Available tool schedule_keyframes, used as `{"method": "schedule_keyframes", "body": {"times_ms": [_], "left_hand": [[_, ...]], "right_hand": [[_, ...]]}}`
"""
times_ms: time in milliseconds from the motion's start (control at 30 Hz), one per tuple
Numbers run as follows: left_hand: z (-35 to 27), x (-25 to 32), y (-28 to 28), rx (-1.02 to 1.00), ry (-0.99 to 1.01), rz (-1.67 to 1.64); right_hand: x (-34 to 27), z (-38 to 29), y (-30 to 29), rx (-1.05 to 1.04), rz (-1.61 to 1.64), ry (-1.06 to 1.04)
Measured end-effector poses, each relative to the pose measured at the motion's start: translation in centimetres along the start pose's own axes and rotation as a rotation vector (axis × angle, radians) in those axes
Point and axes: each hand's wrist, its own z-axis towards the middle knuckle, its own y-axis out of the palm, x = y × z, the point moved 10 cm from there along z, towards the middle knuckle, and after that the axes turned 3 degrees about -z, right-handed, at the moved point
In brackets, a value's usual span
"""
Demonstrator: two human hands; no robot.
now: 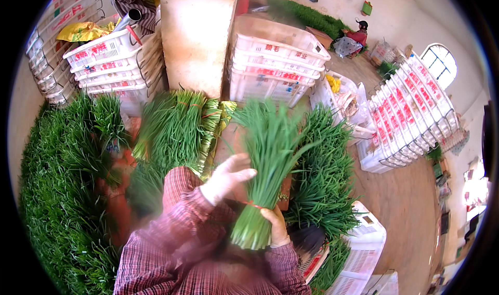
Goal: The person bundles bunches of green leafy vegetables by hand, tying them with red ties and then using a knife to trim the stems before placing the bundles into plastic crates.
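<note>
A bunch of long green leafy stalks, like garlic chives (269, 154), stands before me, its pale cut ends pointing down towards my lap. A red band (252, 205) circles it near those ends. My right hand (276, 225), in a pale glove, grips the bunch at its lower right, just by the band. At the left side of the leaves is my left hand (232, 176), also gloved, with fingers apart and slightly blurred. Banded bunches (183, 127) lie piled to the left beyond my knee. Loose green stalks (325, 170) are heaped on the right.
A large mass of greens (62, 193) fills the left side. Stacked white plastic crates (276, 61) stand ahead, with more crates (117, 69) at the left and a leaning stack (409, 112) at the right. Far off, a person (358, 36) sits by a heap of greens.
</note>
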Motion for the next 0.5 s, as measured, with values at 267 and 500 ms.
{"method": "schedule_keyframes", "body": {"times_ms": [267,500], "left_hand": [[-10.3,-2.7,-7.3,-0.439,-0.191,-0.124],[-10.0,-8.6,-2.8,-0.427,-0.321,-0.194]], "right_hand": [[2.0,-0.7,1.6,-0.071,0.424,0.119],[2.7,-1.4,4.1,-0.200,0.799,0.173]]}}
